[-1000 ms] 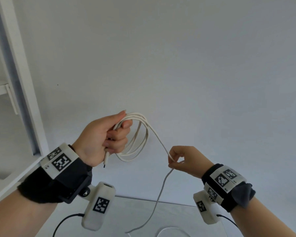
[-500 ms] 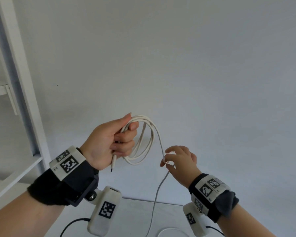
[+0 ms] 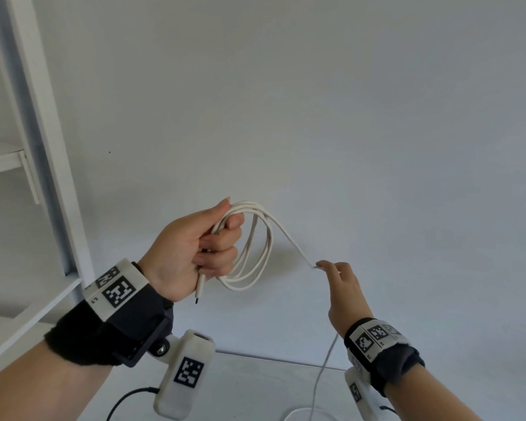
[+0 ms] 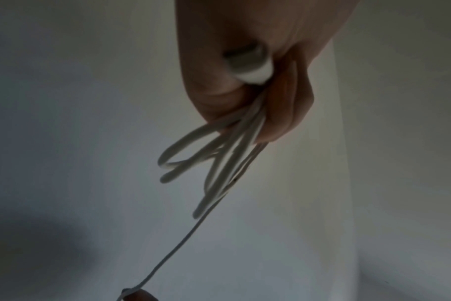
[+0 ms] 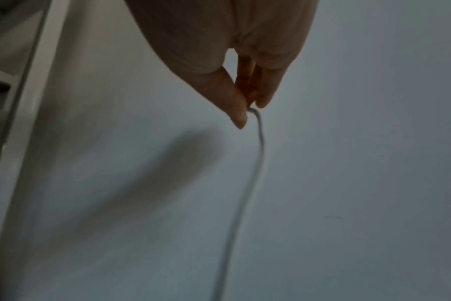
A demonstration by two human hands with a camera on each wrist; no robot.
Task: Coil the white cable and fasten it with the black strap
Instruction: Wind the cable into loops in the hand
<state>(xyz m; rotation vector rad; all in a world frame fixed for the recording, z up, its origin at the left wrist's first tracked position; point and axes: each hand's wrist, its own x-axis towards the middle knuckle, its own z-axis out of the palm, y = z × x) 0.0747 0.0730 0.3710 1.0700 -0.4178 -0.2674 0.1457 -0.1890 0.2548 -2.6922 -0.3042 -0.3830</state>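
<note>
At far left stands a white shelf (image 3: 43,165) against the wall. Next to it our left hand (image 3: 192,253) is closed round the cable (image 3: 255,244), fingers curled over the gathered turns, with one plug end poking out below the fist. Several loops hang from that fist, raised well above the surface (image 3: 255,387). From the top of the bundle a single strand runs down and right to our right hand (image 3: 343,287), which pinches it between thumb and fingertips (image 5: 241,120); below the pinch the rest drops to the surface, where a little more of it curls at the bottom edge of the head view.

To do this turn well, we should let the strand slide through the right pinch, sweep it up and over to the left fist, and match the new loop to the ones already hanging. A small twist between the fingers as we go should keep the cable from kinking. The left grip need open only enough to take the new turn.

The cable is thin, white, smooth and limp. How much is left we cannot tell, since it runs out of view. No strap shows in any view.
</note>
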